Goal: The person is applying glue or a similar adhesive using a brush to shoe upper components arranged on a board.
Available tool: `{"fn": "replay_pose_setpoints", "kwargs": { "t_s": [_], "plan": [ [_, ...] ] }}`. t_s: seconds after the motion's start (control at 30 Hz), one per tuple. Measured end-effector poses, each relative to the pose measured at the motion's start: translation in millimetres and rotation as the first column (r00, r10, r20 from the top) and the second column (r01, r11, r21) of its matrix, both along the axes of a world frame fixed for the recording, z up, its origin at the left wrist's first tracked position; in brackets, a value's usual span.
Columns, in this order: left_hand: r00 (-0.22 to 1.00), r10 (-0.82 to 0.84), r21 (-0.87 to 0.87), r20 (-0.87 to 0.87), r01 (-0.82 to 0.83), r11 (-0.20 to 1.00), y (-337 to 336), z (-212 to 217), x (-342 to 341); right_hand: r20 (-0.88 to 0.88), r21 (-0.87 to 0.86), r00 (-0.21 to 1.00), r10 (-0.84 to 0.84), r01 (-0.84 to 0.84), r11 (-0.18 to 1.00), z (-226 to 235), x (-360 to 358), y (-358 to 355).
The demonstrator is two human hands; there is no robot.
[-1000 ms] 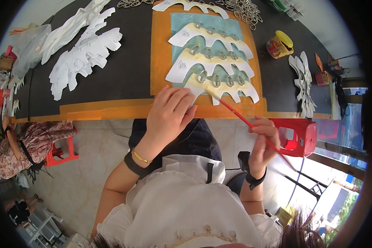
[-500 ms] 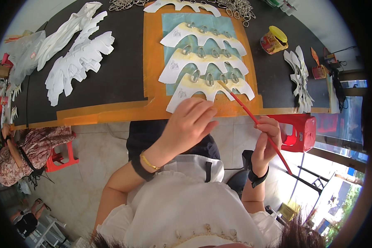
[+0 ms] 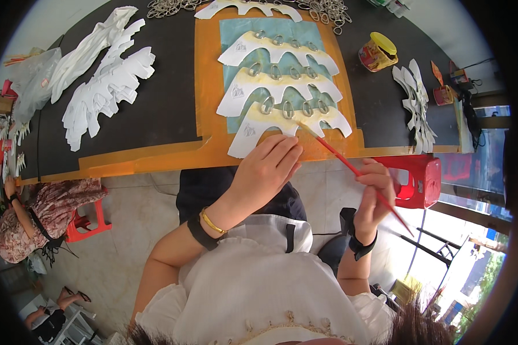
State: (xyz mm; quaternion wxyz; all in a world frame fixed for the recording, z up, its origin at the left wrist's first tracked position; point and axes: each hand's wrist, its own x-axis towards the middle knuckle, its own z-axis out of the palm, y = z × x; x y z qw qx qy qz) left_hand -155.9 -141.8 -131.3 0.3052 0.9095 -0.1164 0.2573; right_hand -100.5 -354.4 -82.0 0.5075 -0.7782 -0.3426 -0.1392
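A thin brush with a red handle is held in my right hand, its fingers closed round the shaft. The bristles touch the nearest white scalloped piece, below its metal rings. Across that piece runs a yellowish coating, and several oval metal rings sit along its upper edge. My left hand reaches the piece's near edge with fingers stretched out, side by side; its thumb is partly hidden. Behind lie two similar pieces, the middle one and the farther one, also coated and ringed, on a blue-green sheet.
Orange tape frames the work area on the dark table. Stacked white pieces lie left and right. A yellow-rimmed tub stands right; loose rings lie at the back. A red stool stands below; another person sits left.
The brush tip has moved a little left and nearer along the closest piece. My left fingers have straightened and come closer together at its near edge. The whole view has shifted slightly.
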Motion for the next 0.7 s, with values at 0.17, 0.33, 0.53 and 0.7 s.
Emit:
{"fn": "replay_pose_setpoints", "kwargs": {
  "t_s": [0.17, 0.33, 0.53, 0.7],
  "plan": [
    [1.0, 0.0, 0.021, -0.014, 0.001, 1.0, 0, -1, -2, -0.292, 0.434, 0.955, -0.055, 0.184, 0.882, -2, 4, -16],
    [0.987, 0.065, 0.139, -0.144, -0.045, 0.989, -11, 15, 4, -0.1, 0.101, 0.981, -0.167, 0.177, 0.979, -1, 1, -10],
    [0.985, 0.139, 0.203, -0.101, -0.116, 0.972, -21, 12, 9, -0.008, -0.064, 0.996, -0.091, 0.09, 0.994, -1, 4, -7],
    [0.984, 0.131, 0.238, -0.118, -0.1, 0.966, -21, 14, 9, 0.013, 0.0, 0.995, -0.103, 0.103, 0.995, 0, 5, -13]
  ]
}}
